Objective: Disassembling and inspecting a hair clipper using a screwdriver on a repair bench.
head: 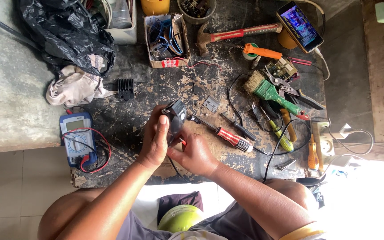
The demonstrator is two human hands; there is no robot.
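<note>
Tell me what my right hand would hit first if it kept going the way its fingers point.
Probably the left hand, just past the small black device both hands grip; the right hand points leftward across the bench, though depth is unclear.

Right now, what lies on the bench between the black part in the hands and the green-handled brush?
Head view: between the black part and the brush lie a small grey metal plate and a black cable.

Your workbench (156, 91) has a dark, badly flaked top. On it lie a hammer (236, 33), green brush (270, 91), red-handled screwdriver (223, 134), multimeter (77, 138), cardboard box of wires (166, 40) and black plastic bag (65, 31). A phone (299, 26) leans at the far right edge.
</note>
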